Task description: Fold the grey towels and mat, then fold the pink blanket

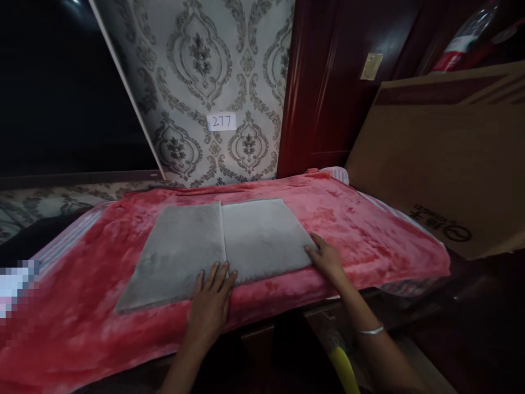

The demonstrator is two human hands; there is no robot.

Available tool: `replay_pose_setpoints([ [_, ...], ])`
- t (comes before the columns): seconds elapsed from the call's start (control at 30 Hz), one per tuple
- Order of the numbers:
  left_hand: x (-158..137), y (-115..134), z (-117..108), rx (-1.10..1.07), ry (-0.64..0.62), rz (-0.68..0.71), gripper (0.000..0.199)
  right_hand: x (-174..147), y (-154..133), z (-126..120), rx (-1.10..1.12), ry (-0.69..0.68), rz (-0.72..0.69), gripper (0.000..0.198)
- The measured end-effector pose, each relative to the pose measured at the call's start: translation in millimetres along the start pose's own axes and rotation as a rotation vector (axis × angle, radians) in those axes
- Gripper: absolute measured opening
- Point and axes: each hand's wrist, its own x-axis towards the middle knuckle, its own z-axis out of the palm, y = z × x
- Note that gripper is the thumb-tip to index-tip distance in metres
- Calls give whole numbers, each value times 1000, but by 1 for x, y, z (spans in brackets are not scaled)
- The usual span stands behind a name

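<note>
A grey plush cloth (261,236) lies flat on a pink-red blanket (369,235). A straight pale line runs from front to back across it, parting a darker left half from a lighter right half. My left hand (212,298) rests palm down, fingers spread, at the cloth's front edge near that line. At the right front corner, my right hand (328,261) touches the cloth's edge, its thumb on the fabric and a forefinger just behind, slightly apart. The other right fingers are partly hidden. A pale bracelet (371,330) circles my right wrist.
A large cardboard box (447,158) stands beyond the blanket's right end, with a plastic bottle (463,41) behind it. A dark screen (65,93) stands at the back left. Patterned wallpaper (200,65) bears a paper marked 277 (222,121). Something yellow (343,368) shows below the front edge.
</note>
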Motion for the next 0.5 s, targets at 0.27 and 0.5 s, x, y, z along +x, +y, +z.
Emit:
replay_pose_setpoints([
  [0.27, -5, 8, -7, -162, 68, -23, 44, -8, -11, 20, 1066, -74, 315, 46],
  [0.5, -6, 3, -15, -528, 40, -96, 40, -19, -32, 40, 1052, 93, 411, 42],
])
